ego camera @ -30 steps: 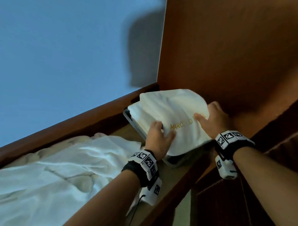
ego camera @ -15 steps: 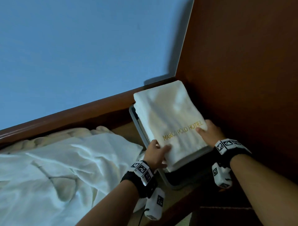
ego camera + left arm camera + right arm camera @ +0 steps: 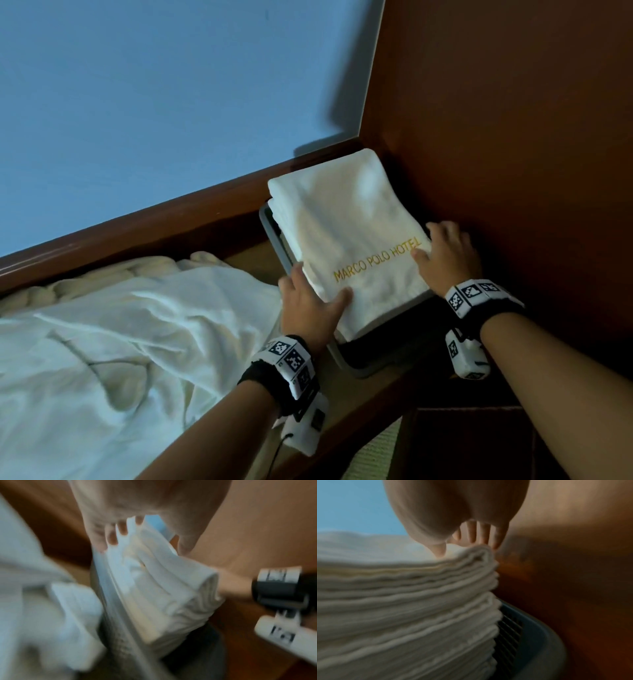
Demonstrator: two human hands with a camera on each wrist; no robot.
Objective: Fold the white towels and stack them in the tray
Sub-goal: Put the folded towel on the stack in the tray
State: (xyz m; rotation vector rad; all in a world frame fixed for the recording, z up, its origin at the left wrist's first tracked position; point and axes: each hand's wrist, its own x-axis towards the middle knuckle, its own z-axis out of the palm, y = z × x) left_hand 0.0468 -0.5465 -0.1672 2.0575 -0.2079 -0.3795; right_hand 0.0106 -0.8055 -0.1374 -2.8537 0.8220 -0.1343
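A folded white towel [image 3: 342, 222] with gold lettering lies flat on top of a stack of folded towels [image 3: 402, 601] in a grey slatted tray [image 3: 270, 233], tucked in the corner. My left hand [image 3: 308, 305] holds the towel's near left corner, thumb on top, fingers [image 3: 111, 536] along the side. My right hand [image 3: 445, 253] holds the right edge. Its thumb [image 3: 438, 549] presses on top and its fingers reach down between the stack and the wooden wall. In the left wrist view the stack [image 3: 163, 601] stands above the tray rim [image 3: 120, 635].
A heap of unfolded white towels [image 3: 120, 342] covers the surface to the left. A brown wooden panel [image 3: 513, 137] stands close on the right, and a wooden ledge [image 3: 171, 226] under a blue wall runs behind. The surface's front edge [image 3: 342, 428] is just below the tray.
The top towel bulged a second ago and has come down flat and square on the stack. Both hands slid from on top of it to its near side edges.
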